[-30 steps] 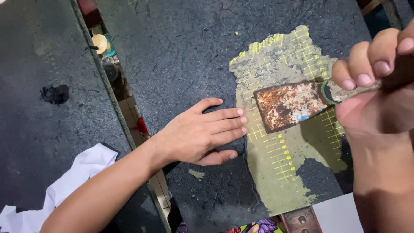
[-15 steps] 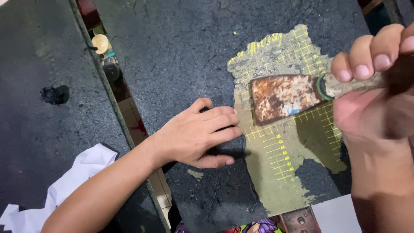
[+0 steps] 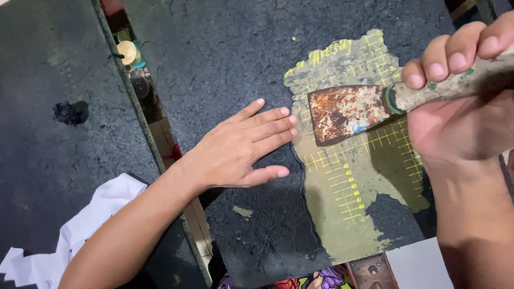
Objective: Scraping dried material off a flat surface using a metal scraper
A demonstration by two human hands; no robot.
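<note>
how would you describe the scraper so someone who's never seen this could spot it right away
Start at the dark, black-coated mat and find its greenish patch with yellow grid lines on the right side. Lying over that patch is the scraper, its grimy handle gripped by the right hand. Its flat, rust-mottled blade is the only metal tool there.

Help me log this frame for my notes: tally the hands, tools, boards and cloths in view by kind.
Hands: 2, left hand flat on the board, right hand gripping the tool
Rusty scraper: 1
Black-coated boards: 2, right, left
White cloth: 1
Total: 6
</note>
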